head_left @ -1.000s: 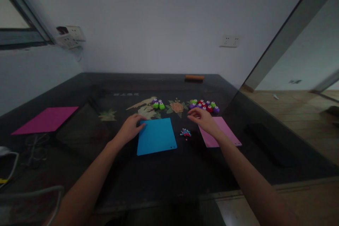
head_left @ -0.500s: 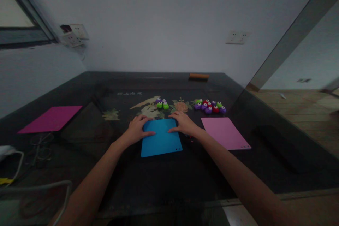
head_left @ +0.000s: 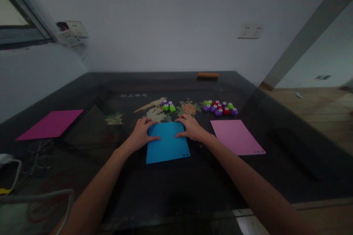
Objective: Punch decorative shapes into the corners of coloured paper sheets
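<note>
A: What moved?
B: The right hand (head_left: 191, 128)! A second ago it was up over a corner of the pink sheet (head_left: 237, 137). Now it is at the right side of the blue sheet (head_left: 167, 148).
A: And the left hand (head_left: 142, 132)?
B: It is at the left side of the blue sheet, just like before.
A: Are the hands closed?
B: No — both are spread, with a gap between thumb and fingers. The fingers reach the far edge, and the thumbs lie over the blue sheet, pointing at each other. I can't tell how hard they press.
A: Where is the blue sheet?
B: Flat on the dark counter (head_left: 165, 191), between the hands. It has little dark marks in its near right corner.
A: What is around it?
B: Just past it sits a small bunch of green and purple toys (head_left: 172, 108) with big eyes. A bigger bunch, with red ones too (head_left: 218, 112), is behind the pink sheet.
A: And farther away?
B: A dark pink sheet (head_left: 52, 125) lies far to the left — and a brown stick (head_left: 208, 76) lies at the back.
</note>
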Available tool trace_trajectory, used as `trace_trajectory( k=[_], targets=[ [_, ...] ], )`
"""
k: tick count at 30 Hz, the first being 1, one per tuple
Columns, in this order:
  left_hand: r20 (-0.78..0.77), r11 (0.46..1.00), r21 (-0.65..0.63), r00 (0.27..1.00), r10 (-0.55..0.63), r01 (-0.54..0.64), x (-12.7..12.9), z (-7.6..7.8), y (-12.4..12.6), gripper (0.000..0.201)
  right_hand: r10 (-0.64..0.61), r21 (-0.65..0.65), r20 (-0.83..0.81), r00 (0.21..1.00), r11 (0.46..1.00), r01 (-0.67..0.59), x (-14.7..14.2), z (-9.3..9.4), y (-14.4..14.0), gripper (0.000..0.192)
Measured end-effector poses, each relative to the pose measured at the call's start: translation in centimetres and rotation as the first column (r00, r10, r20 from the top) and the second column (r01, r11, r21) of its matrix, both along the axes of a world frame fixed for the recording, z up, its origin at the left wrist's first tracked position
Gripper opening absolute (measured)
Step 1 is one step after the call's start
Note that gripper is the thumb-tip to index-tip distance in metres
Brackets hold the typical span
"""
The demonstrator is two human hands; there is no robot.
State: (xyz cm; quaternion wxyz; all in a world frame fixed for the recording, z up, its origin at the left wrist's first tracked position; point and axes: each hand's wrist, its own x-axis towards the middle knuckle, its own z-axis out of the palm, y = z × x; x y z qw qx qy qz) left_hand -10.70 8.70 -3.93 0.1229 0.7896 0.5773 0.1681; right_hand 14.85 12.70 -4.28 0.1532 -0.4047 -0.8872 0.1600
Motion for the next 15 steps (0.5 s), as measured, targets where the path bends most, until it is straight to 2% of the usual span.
trace_trajectory(
  k=[4,6,9,15],
  targets=[
    [0.04,0.999,0.029,0.999,-0.021,0.02,0.07,0.18,-0.01,0.057,-0.02,-0.015,-0.039,0.999,1.0,0.02,0.0,-0.07,-0.03,0.068],
    [0.077,0.999,0.047,0.997,-0.021,0.017,0.27,0.4,-0.06,0.043,-0.026,-0.022,-0.054,0.998,0.999,0.024,0.0,-0.06,-0.1,0.066],
    [0.12,0.996,0.07,0.992,0.039,-0.048,0.69,0.72,-0.22,0.026,-0.021,-0.023,-0.055,0.998,1.0,0.02,-0.02,0.05,-0.26,0.066],
    [0.099,0.98,0.156,0.989,0.107,-0.121,0.85,0.75,-0.32,0.023,-0.02,-0.005,-0.019,1.0,1.0,0.02,-0.15,0.19,-0.46,0.068]
  ],
)
